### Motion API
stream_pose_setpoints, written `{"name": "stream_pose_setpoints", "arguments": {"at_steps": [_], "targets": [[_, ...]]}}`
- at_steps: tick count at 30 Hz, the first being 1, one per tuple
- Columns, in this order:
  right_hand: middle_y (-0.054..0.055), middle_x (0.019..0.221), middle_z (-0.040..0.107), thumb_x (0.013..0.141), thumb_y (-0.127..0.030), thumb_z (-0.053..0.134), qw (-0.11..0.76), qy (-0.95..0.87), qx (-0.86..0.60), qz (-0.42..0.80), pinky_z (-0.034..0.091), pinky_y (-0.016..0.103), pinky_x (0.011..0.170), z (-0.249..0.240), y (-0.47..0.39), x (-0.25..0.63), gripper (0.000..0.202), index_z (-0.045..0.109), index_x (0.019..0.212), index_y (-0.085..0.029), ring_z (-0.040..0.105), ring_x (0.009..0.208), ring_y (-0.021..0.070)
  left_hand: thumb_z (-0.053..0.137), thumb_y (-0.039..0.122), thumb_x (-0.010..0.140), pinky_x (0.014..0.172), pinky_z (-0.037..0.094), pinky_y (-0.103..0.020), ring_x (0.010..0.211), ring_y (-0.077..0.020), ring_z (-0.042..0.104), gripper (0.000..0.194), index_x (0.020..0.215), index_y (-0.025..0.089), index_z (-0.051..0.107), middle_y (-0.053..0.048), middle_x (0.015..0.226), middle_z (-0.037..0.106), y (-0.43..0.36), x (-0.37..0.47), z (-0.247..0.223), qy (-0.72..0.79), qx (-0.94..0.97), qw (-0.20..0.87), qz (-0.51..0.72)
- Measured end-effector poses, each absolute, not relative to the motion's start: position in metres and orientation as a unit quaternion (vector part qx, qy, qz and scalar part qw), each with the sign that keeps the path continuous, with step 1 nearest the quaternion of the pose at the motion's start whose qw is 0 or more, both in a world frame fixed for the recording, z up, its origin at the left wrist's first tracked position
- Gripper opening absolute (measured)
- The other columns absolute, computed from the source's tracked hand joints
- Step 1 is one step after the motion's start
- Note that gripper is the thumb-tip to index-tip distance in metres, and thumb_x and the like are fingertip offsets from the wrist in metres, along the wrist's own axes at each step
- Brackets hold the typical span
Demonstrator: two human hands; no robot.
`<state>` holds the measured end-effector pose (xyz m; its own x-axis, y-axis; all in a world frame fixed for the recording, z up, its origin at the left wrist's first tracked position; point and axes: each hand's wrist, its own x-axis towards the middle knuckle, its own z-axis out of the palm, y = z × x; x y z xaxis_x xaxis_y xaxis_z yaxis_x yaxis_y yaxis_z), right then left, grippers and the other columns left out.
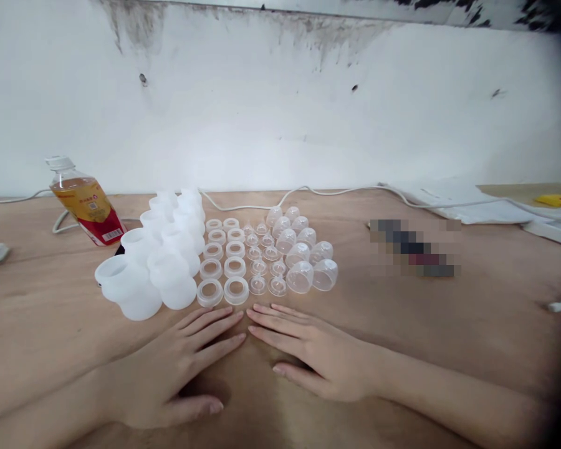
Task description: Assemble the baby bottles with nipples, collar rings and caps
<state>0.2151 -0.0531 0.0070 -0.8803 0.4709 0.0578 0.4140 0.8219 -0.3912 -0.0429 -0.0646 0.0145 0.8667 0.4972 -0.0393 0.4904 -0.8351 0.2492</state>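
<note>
My left hand (182,365) lies flat on the wooden table with its fingers stretched out, holding nothing. Opposite it, my right hand (308,349) also rests flat and empty, fingers apart. Just beyond the fingertips stand rows of baby bottle parts. On the left are several frosted white bottle bodies (171,271), open at the top. Beside them lie two columns of screw rings (210,300). Clear silicone nipples (258,285) form the columns to their right. Several clear domed caps (300,277) make up the rightmost rows.
A drink bottle (91,206) with a yellow and red label stands at the left back. A white cable (257,207) runs along the wall. At right lie a pixelated dark object (411,246), white sheets (453,202) and a power strip (549,231).
</note>
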Motion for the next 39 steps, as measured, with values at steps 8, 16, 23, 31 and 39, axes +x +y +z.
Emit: {"name": "stream_pose_setpoints", "arguments": {"at_steps": [8,16,23,31,39], "targets": [[0.009,0.141,0.021,0.087,-0.033,0.036,0.056,-0.953,-0.237,0.182,0.017,0.036,0.107,0.008,-0.054,0.215,0.051,0.027,0.133,-0.013,0.015,0.13,0.0156,0.044,0.045,0.08,0.102,0.027,-0.045,0.129,-0.0258,0.021,0.066,0.136,0.024,0.014,-0.005,0.141,0.018,-0.064,-0.043,0.017,0.261,0.958,0.119,-0.001],[0.011,0.139,0.026,0.086,-0.032,0.037,0.075,-0.954,-0.229,0.177,0.02,0.037,0.106,0.008,-0.054,0.214,0.051,0.029,0.133,-0.013,0.018,0.13,0.0168,0.047,0.043,0.079,0.103,0.027,-0.043,0.129,-0.0246,0.022,0.067,0.135,0.026,0.014,-0.005,0.141,0.021,-0.064,-0.042,0.017,0.263,0.956,0.125,0.021],[0.008,0.097,0.059,0.084,-0.028,0.041,0.269,-0.864,-0.402,0.136,0.048,0.029,0.074,-0.007,-0.053,0.218,0.039,0.042,0.12,-0.017,0.058,0.084,0.0149,0.046,0.033,0.08,0.102,0.03,-0.043,0.128,-0.0248,0.025,0.059,0.134,0.021,0.024,-0.007,0.14,0.027,-0.068,-0.041,0.003,0.274,0.957,0.052,0.077],[-0.001,0.06,0.058,0.086,-0.029,0.035,0.265,-0.785,-0.527,0.189,0.042,0.026,0.057,-0.004,-0.029,0.204,0.034,0.044,0.116,-0.016,0.054,0.054,0.013,0.043,0.023,0.08,0.089,0.04,-0.042,0.107,-0.0271,0.049,0.04,0.118,0.009,0.046,-0.012,0.12,0.053,-0.063,-0.007,-0.007,0.327,0.926,-0.092,0.167],[-0.002,0.057,0.057,0.086,-0.029,0.037,0.29,-0.833,-0.441,0.166,0.038,0.02,0.051,-0.007,-0.039,0.208,0.018,0.051,0.083,-0.017,0.051,0.049,0.0084,0.047,0.024,0.079,0.081,0.043,-0.039,0.103,-0.0269,0.048,0.038,0.115,0.012,0.046,-0.013,0.122,0.05,-0.064,-0.01,-0.006,0.351,0.906,-0.122,0.205]]}}
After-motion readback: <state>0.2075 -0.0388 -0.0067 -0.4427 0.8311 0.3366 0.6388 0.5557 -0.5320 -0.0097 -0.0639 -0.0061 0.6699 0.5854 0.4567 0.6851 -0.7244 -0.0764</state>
